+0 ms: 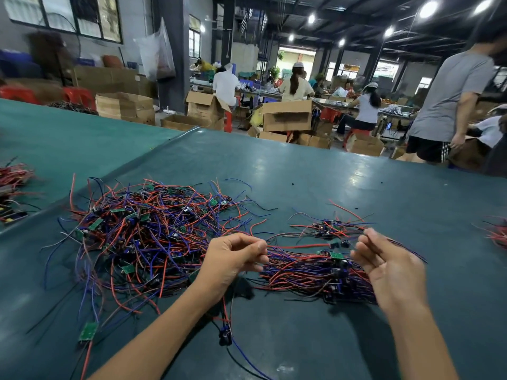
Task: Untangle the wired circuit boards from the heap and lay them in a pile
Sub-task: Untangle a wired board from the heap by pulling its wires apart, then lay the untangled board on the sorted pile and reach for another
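A tangled heap (148, 237) of small green circuit boards with red, blue and black wires lies left of centre on the green table. To its right lies a neater pile (310, 272) of wired boards, wires running leftward. My left hand (233, 259) hovers between heap and pile, fingers curled, pinching a red wire (299, 246) that stretches to the right. My right hand (384, 264) is raised over the pile's right end, fingertips pinching thin dark wires (408, 249). A single board (88, 331) with a red wire lies near the table's front left.
A small cluster of wired boards (326, 229) sits behind the pile. More wire bundles lie at the far left (13, 179) and right edge (496, 234). A dark component on wires (225, 335) lies between my forearms. Beyond the table stand cardboard boxes (286, 116) and several workers.
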`<state>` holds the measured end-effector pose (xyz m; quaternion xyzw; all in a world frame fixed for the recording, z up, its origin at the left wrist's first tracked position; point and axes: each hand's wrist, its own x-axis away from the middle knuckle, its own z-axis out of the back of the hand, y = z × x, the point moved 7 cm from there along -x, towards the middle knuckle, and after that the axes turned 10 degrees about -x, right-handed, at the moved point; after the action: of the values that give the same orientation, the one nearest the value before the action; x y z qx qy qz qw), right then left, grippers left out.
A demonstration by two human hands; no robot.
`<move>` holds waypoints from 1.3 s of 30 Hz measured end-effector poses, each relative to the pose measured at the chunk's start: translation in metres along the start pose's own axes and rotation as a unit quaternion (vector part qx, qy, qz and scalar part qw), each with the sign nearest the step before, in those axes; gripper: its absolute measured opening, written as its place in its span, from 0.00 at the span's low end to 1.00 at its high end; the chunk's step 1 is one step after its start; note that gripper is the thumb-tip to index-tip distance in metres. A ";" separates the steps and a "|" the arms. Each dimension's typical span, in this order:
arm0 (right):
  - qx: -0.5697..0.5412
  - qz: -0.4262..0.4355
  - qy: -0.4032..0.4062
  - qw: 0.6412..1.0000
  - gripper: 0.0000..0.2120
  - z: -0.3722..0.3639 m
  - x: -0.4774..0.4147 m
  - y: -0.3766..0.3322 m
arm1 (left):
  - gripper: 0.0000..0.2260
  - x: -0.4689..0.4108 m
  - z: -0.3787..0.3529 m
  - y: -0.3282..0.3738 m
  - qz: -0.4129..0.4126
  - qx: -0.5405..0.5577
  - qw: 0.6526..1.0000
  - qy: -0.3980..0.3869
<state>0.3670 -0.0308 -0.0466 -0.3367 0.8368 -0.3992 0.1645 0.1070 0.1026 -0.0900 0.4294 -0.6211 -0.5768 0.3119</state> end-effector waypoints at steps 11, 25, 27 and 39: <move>-0.140 -0.111 0.132 0.975 0.05 0.058 -0.011 0.005 | 0.03 -0.021 -0.017 0.015 -0.012 -0.331 0.943 0.036; 0.266 0.265 -0.085 0.923 0.10 -0.086 0.057 0.046 | 0.15 -0.069 0.126 0.076 -0.067 -0.774 0.628 0.028; 0.383 0.307 -0.176 0.853 0.09 -0.112 0.077 0.086 | 0.17 -0.079 0.126 0.065 -0.064 -0.828 0.557 -0.018; 0.494 0.339 -0.349 0.721 0.08 -0.117 0.101 0.137 | 0.15 -0.095 0.124 0.055 -0.029 -0.910 0.413 -0.027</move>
<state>0.1712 0.0266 -0.0804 -0.0172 0.4626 -0.5279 0.7121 0.0297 0.2406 -0.0427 -0.1044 0.2724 -0.8238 0.4861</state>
